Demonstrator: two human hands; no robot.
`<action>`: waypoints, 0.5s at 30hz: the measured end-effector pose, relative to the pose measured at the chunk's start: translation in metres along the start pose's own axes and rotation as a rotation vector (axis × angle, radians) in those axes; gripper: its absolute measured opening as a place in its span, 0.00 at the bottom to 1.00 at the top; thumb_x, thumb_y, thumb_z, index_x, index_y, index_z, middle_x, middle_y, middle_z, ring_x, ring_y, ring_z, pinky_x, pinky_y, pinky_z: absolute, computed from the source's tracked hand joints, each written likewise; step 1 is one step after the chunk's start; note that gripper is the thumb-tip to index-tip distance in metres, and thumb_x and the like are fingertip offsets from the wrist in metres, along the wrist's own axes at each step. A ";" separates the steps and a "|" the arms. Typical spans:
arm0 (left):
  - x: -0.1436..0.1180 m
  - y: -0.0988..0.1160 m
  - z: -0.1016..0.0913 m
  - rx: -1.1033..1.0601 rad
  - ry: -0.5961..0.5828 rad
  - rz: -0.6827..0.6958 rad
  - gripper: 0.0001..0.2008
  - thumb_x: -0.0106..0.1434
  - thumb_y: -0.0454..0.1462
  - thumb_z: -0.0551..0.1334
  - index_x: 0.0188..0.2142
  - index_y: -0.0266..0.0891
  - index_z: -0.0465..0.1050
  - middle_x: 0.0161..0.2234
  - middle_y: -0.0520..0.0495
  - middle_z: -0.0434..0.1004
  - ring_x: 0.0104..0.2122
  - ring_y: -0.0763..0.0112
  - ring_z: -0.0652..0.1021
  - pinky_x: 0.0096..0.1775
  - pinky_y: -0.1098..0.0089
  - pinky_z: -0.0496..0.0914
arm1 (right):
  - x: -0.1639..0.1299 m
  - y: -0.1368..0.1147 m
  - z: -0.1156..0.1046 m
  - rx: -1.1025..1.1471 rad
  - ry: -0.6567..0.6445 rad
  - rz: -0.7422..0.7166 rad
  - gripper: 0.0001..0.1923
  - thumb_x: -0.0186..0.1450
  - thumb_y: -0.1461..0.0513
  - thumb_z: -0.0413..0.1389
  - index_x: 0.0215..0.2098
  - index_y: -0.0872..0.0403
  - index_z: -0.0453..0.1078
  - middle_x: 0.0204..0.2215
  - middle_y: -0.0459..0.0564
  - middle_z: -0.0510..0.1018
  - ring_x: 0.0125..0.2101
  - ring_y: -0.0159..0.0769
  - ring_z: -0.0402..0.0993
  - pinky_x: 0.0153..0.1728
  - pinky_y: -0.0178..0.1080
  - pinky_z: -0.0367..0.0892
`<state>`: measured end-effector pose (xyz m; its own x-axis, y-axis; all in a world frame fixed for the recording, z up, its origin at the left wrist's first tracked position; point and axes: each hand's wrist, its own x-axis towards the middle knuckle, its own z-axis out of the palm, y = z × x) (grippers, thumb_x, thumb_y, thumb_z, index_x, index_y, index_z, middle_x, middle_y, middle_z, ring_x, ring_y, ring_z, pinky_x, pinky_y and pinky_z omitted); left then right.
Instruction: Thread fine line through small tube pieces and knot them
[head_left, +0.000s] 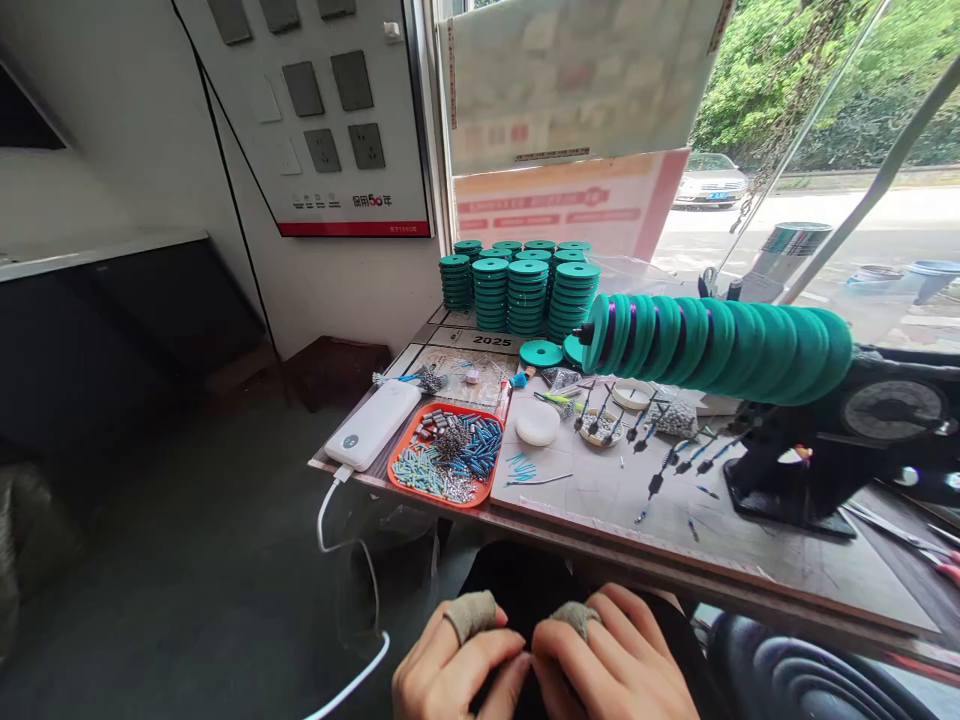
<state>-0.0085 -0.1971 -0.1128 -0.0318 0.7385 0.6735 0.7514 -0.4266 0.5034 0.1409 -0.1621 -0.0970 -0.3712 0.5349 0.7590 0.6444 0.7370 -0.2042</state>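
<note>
Below the table's front edge, my left hand (pixel 454 665) and my right hand (pixel 611 665) are close together over dark clothing. Fingertips on both are pinched, nearly meeting in the middle; anything between them is hidden or too small to see. Each hand has a finger wrapped in greyish tape. On the table ahead lies an orange tray (pixel 397 483) of small metal tubes, blue springs and greenish beads. To its right are thin light-blue pieces (pixel 520 467) and a white round lid (pixel 537 424). Several small rigs with dark weights (pixel 655 484) are spread across the board.
A row of green foam spools (pixel 712 345) sits on the spindle of a black machine (pixel 795 470) at right. More green spools (pixel 491 295) are stacked at the back. A white power bank (pixel 373 427) trails a cable (pixel 367 560) off the left edge. Scissors (pixel 900 535) lie far right.
</note>
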 end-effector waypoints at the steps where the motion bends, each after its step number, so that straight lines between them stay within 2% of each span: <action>1: -0.001 -0.001 0.001 0.000 -0.001 0.001 0.09 0.62 0.40 0.59 0.28 0.43 0.76 0.27 0.49 0.78 0.26 0.72 0.79 0.29 0.76 0.74 | -0.001 0.000 0.001 -0.005 -0.003 0.001 0.14 0.67 0.66 0.46 0.24 0.52 0.64 0.14 0.41 0.66 0.20 0.33 0.60 0.39 0.38 0.57; 15: -0.003 -0.001 0.002 0.021 0.016 -0.002 0.09 0.63 0.39 0.58 0.28 0.43 0.76 0.28 0.49 0.77 0.27 0.72 0.78 0.29 0.76 0.74 | -0.003 -0.001 0.003 -0.024 -0.001 0.001 0.14 0.66 0.67 0.46 0.23 0.52 0.64 0.14 0.41 0.66 0.21 0.33 0.60 0.39 0.39 0.58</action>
<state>-0.0080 -0.1983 -0.1162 -0.0438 0.7305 0.6815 0.7648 -0.4143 0.4933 0.1387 -0.1631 -0.1008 -0.3712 0.5360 0.7583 0.6603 0.7265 -0.1903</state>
